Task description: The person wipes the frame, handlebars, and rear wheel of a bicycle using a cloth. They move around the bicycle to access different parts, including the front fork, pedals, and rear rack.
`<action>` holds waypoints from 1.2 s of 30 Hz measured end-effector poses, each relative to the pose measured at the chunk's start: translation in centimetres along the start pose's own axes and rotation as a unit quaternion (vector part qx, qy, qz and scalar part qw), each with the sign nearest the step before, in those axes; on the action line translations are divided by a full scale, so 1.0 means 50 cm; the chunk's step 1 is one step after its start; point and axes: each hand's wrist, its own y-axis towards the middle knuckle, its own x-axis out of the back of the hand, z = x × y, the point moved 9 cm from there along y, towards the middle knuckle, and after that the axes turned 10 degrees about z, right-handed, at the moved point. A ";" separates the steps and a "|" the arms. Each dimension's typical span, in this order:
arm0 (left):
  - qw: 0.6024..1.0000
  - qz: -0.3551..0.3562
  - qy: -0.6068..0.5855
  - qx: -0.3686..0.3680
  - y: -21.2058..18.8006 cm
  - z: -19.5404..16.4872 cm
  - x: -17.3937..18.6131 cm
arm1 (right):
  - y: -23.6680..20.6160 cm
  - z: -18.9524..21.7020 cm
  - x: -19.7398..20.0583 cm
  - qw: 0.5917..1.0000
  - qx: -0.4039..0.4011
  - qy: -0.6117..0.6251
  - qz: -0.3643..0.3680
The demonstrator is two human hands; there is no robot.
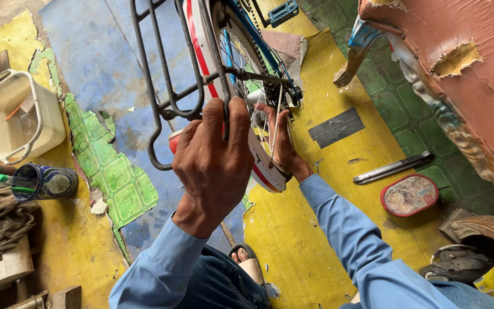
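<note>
the rack bar is gripped by the left hand to steady the bike; the wheel spokes are pinched by the right hand.

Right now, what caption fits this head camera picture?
Left hand grips the rear rack; right hand reaches into the bicycle wheel.
</note>
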 end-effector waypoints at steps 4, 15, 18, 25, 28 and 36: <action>1.000 -0.002 -0.010 0.004 0.000 0.000 -0.001 | -0.001 0.009 -0.021 0.999 0.022 0.009 0.033; 1.000 0.001 -0.028 0.003 0.002 0.000 0.001 | -0.001 0.063 -0.047 0.992 0.002 -0.091 0.085; 1.000 -0.003 -0.027 -0.001 0.001 0.002 0.002 | -0.007 0.063 -0.060 0.994 0.013 -0.075 0.074; 0.999 -0.004 -0.042 -0.009 0.000 0.001 0.005 | 0.015 0.067 -0.057 0.994 0.022 -0.031 0.098; 0.998 -0.014 -0.055 -0.002 0.001 0.002 0.008 | 0.016 0.074 -0.062 0.989 -0.002 0.019 0.148; 0.999 -0.008 -0.046 -0.003 -0.001 0.003 0.004 | -0.007 0.049 -0.052 0.998 -0.007 -0.038 0.043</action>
